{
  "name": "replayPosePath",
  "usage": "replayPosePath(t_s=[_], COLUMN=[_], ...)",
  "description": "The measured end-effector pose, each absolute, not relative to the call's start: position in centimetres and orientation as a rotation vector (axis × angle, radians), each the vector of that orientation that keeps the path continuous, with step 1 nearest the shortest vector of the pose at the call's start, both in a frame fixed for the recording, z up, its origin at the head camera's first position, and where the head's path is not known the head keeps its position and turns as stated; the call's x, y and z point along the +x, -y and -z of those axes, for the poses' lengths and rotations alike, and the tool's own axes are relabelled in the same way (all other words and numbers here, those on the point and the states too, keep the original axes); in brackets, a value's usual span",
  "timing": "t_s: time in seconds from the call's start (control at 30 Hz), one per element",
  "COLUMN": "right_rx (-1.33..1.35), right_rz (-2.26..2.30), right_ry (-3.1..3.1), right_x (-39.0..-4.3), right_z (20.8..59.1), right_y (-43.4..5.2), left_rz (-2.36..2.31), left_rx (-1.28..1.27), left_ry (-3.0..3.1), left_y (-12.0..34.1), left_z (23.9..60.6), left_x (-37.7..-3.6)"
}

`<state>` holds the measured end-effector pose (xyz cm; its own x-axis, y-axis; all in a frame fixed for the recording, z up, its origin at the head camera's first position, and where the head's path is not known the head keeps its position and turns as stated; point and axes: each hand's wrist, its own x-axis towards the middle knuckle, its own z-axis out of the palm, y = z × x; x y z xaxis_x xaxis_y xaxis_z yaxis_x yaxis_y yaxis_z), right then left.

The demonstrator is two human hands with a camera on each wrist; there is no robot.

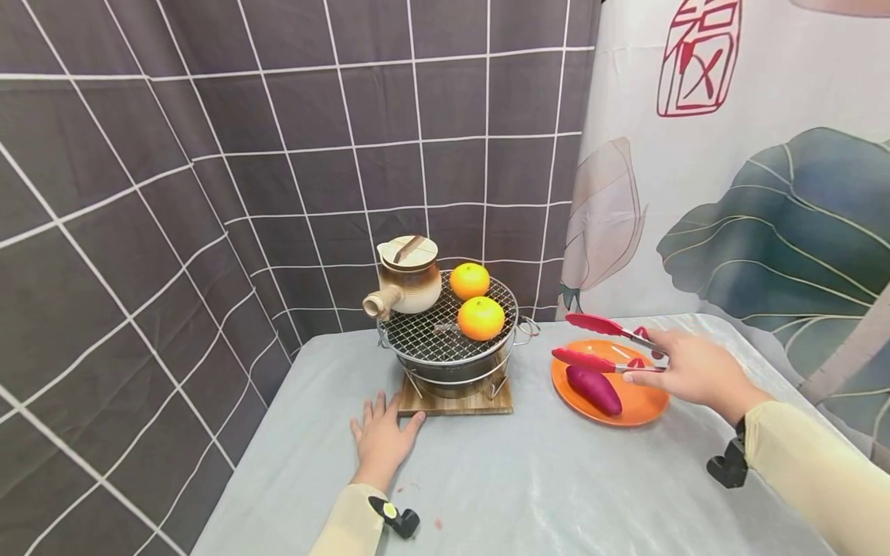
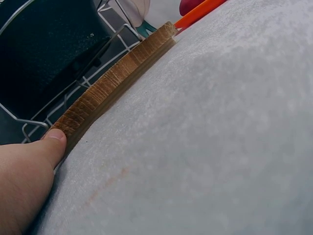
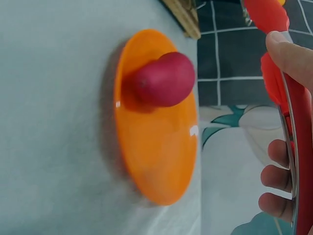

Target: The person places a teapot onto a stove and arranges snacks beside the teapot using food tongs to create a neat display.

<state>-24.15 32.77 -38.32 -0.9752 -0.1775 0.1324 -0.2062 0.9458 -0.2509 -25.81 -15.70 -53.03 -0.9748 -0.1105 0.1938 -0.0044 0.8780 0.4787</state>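
Observation:
My right hand point(image 1: 702, 374) grips red-tipped tongs point(image 1: 587, 360), whose two arms stand apart. The tongs hover over an orange plate point(image 1: 643, 401) on which a purple sweet potato point(image 1: 594, 390) lies; in the right wrist view, nothing is between the tong heads. With fingers spread, my left hand point(image 1: 382, 444) rests on the table, its thumb point(image 2: 56, 137) touching the edge of a wooden board point(image 1: 452, 404). On that board stands a round grill stove point(image 1: 452, 372) topped by a wire mesh point(image 1: 426, 340).
Two oranges, a rear one point(image 1: 470, 281) and a front one point(image 1: 481, 318), sit on the mesh. Beside them is a clay pot point(image 1: 420, 289) with a wooden lid and a side handle pointing left. A grey cloth point(image 1: 542, 479) covers the table; a dark checked curtain point(image 1: 313, 177) hangs behind.

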Motion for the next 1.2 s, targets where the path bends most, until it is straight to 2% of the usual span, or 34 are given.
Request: replayPosePath(t_s=[0.53, 1.2], right_rx=[0.251, 0.219], right_rz=[-0.347, -0.325], right_ry=[3.033, 3.083], right_x=[-22.9, -21.9], right_z=[42.1, 43.5], right_y=[-35.0, -36.0], left_rz=[0.717, 0.695], left_rx=[0.095, 0.092], left_ry=[2.84, 2.842], left_y=[15.6, 15.8], left_z=[53.2, 53.5], left_x=[-25.9, -25.8])
